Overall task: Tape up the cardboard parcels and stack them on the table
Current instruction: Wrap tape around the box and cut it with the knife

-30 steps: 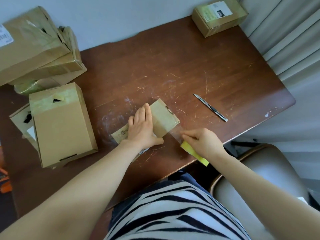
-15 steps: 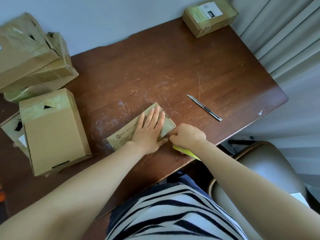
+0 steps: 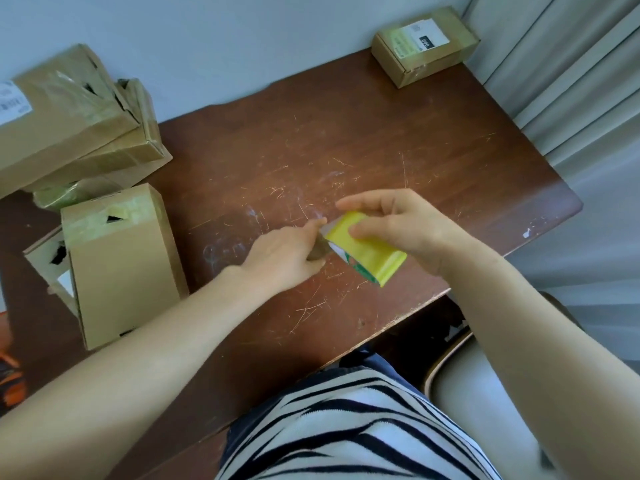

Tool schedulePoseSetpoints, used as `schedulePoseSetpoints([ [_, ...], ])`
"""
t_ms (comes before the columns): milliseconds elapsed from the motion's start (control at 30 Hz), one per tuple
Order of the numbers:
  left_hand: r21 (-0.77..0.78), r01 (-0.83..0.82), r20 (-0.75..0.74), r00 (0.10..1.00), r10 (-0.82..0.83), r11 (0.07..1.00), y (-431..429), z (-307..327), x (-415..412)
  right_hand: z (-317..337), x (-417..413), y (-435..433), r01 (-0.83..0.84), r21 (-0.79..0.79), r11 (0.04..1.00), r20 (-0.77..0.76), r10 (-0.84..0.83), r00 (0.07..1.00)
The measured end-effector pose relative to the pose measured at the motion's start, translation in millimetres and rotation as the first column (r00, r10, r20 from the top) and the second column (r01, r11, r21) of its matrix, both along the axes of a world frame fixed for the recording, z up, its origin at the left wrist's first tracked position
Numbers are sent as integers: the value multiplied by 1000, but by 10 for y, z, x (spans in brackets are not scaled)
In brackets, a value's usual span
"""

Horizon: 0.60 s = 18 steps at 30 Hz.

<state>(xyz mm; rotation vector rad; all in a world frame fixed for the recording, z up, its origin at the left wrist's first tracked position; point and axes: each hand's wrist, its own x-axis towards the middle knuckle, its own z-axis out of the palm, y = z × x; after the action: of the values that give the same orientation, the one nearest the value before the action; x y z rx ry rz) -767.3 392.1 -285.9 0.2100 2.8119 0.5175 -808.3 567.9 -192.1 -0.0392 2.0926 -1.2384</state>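
My right hand (image 3: 405, 226) holds a yellow tape roll (image 3: 367, 252) just above the brown table (image 3: 381, 143), near its front edge. My left hand (image 3: 284, 256) reaches to the roll's left side, and its fingertips pinch a brownish strip at the roll's edge, seemingly the loose tape end. A tall cardboard parcel (image 3: 117, 271) with tape across its top stands at the left. Behind it lies a stack of larger parcels (image 3: 69, 112). A small labelled parcel (image 3: 426, 43) sits in the table's far right corner. No parcel lies under my hands.
Another cardboard box (image 3: 45, 258) with a torn opening leans behind the tall parcel. A chair seat (image 3: 485, 382) is at the lower right, below the table edge. Grey curtains (image 3: 571, 81) hang to the right, and a pale wall backs the table.
The small flat parcel and the knife are no longer in view. My right hand has lifted the tape roll up over the table. My left hand left the parcel and went to the roll.
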Motion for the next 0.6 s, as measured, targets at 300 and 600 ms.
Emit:
schedulePoseSetpoints([
  [300, -98, -62, 21, 998, 65, 993, -159, 22, -165, -158, 178, -157, 91, -50, 995, -205, -99, 974],
  [600, 418, -156, 382, 924, -17, 895, -235, -157, -250, -523, 365, 1, 102, -24, 994, -96, -104, 990],
])
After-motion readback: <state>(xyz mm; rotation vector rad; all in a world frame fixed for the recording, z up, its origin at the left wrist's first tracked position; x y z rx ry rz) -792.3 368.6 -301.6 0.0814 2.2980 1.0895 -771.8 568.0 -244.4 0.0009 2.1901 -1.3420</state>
